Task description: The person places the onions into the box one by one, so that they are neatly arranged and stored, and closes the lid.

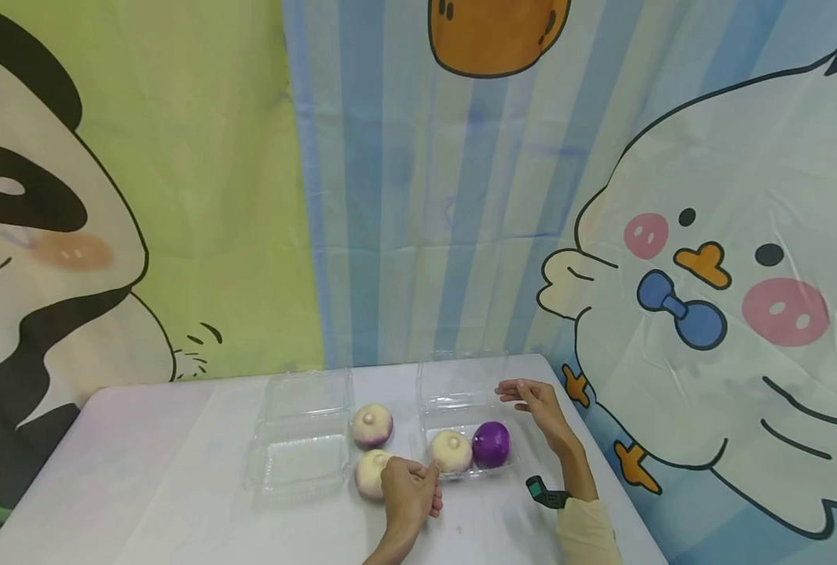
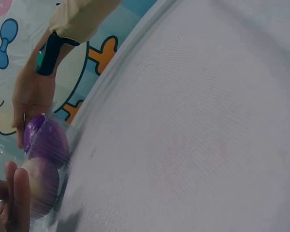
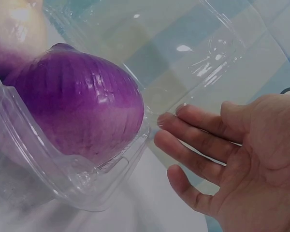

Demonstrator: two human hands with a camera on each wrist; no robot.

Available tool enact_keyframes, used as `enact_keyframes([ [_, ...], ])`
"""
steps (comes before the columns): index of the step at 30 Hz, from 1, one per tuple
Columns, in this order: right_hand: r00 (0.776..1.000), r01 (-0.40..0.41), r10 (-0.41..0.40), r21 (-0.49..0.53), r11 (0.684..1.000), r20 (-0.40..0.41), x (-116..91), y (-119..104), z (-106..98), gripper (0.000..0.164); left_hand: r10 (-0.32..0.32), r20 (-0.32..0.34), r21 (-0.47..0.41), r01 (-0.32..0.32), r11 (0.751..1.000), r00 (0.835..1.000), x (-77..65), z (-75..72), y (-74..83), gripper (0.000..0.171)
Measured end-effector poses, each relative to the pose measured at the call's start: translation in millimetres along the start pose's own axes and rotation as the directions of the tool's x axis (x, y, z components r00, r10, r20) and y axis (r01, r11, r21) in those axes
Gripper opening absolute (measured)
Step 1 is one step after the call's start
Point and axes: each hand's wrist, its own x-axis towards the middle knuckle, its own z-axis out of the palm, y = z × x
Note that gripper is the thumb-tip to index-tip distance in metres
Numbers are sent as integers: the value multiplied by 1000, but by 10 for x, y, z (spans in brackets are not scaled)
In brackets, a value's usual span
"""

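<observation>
A clear plastic clamshell box (image 1: 478,472) with its lid (image 1: 464,377) raised stands before me. Inside sit a shiny purple onion (image 1: 491,445) on the right and a cream-topped, purple-bottomed bulb (image 1: 451,451) on the left. Loosely bent fingers of my left hand (image 1: 410,493) are at the box's front left corner; whether they touch it is unclear. My right hand (image 1: 537,400) hovers at the box's right side, palm facing it. Its fingers (image 3: 198,130) are slightly bent, hold nothing and come close to the clear plastic.
Two more cream-and-purple bulbs (image 1: 372,425) lie on the white table (image 1: 178,486), left of the box. Farther left, a second clear clamshell (image 1: 305,463) stands with its lid up. A cartoon-printed curtain (image 1: 404,196) hangs behind the table.
</observation>
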Motion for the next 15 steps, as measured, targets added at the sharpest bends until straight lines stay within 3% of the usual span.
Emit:
enact_keyframes([
  [15, 999, -24, 24, -20, 1000, -24, 1, 18, -8, 51, -28, 10, -11, 28, 1000, 1000, -2, 1, 12, 30],
])
